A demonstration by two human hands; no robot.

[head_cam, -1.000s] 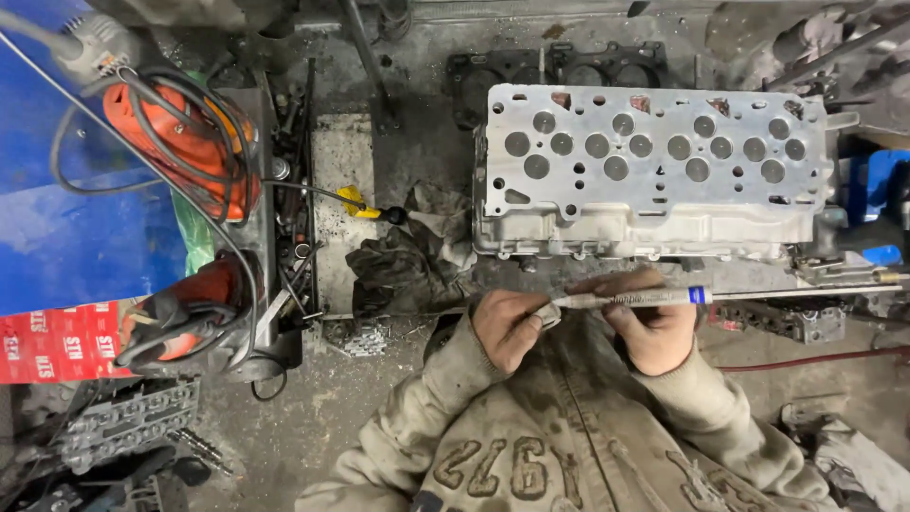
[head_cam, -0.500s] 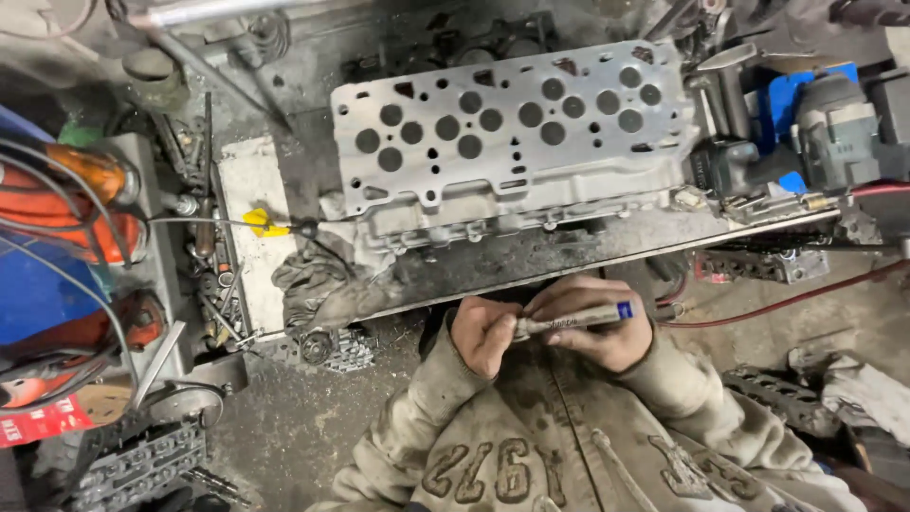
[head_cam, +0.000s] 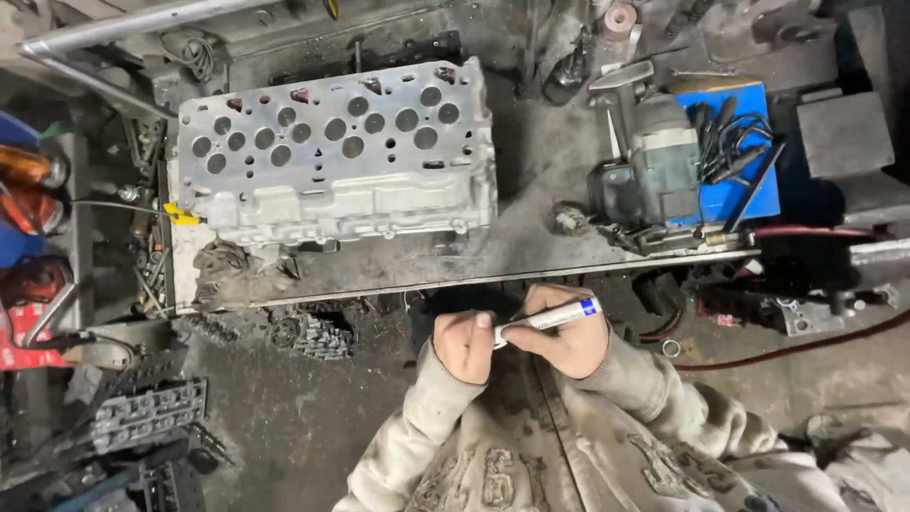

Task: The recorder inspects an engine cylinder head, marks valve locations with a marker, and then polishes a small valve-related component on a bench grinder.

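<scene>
Hands meet close to my chest below the bench edge; my right hand (head_cam: 567, 337) grips the white marker (head_cam: 545, 319) by its barrel; my left hand (head_cam: 464, 344) clenches its tip end, steadying it; the cylinder head (head_cam: 336, 156) lies flat on the bench (head_cam: 531, 248), well apart.

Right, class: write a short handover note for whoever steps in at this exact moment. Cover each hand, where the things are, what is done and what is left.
Left hand: closed on one end of the white marker pen.
Right hand: gripping the pen's barrel, blue band end pointing right.
Both hands are held close to the body, below the bench edge.
Cylinder head: lying flat on the bench, untouched; no marks visible on it.
Grey power tool: to the right, beside the blue tray.
Done: pen in hand.
Left: whether the pen is uncapped cannot be told.
</scene>
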